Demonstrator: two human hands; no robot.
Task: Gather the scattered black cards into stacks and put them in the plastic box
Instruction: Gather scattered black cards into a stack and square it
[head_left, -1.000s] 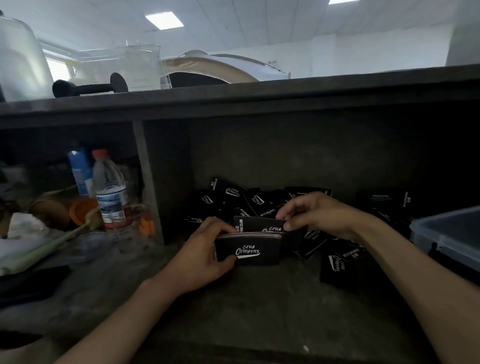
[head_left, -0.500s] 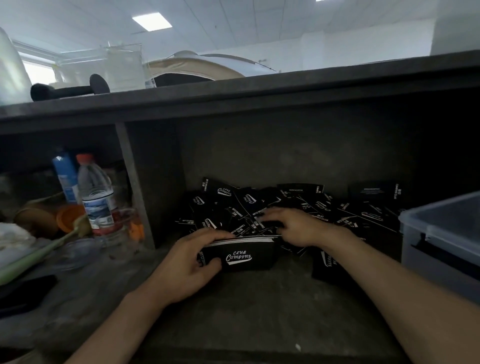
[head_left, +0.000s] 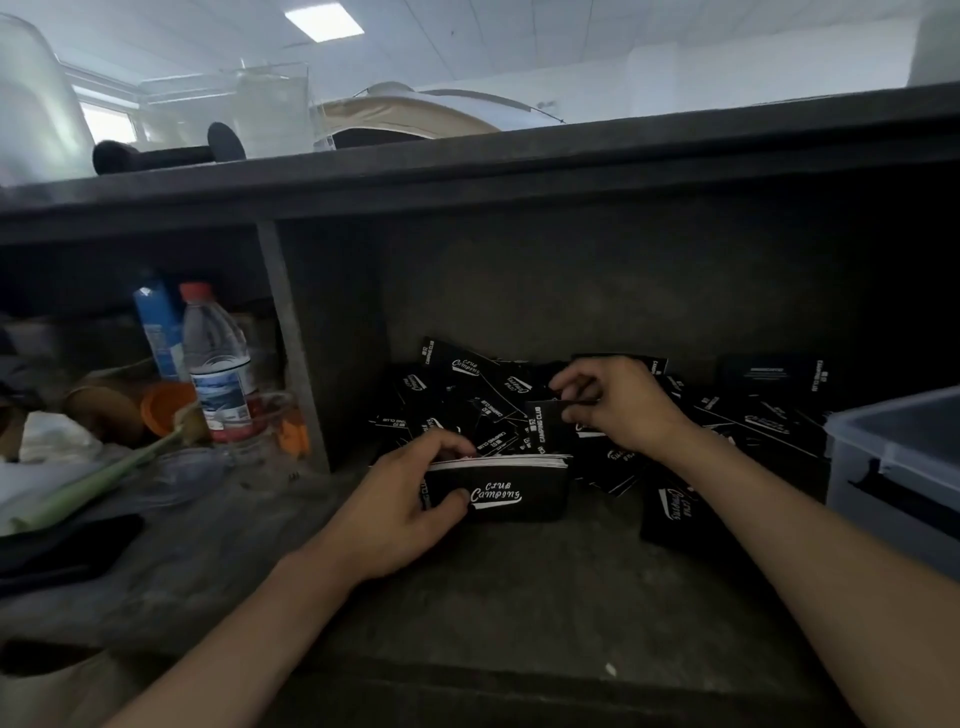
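Observation:
A heap of black cards (head_left: 467, 389) with white "Club Camping" print lies at the back of a dark shelf bay. My left hand (head_left: 410, 499) grips an upright stack of these cards (head_left: 511, 488) at the front of the heap, thumb on its face. Just behind the stack, my right hand (head_left: 618, 405) pinches a single black card (head_left: 545, 426) lifted off the heap. The plastic box (head_left: 893, 457), grey and translucent, stands at the right edge, partly cut off. One more card (head_left: 670, 512) lies apart near the box.
A vertical divider (head_left: 291, 343) separates this bay from a cluttered left bay with a water bottle (head_left: 218, 364), a blue container (head_left: 156, 327), an orange cup (head_left: 166, 408) and a green stalk (head_left: 93, 483). A low shelf top (head_left: 519, 156) hangs overhead. A phone (head_left: 67, 545) lies at the left.
My right hand has risen from flat on the heap and now pinches one card above it. My left hand keeps its hold on the stack.

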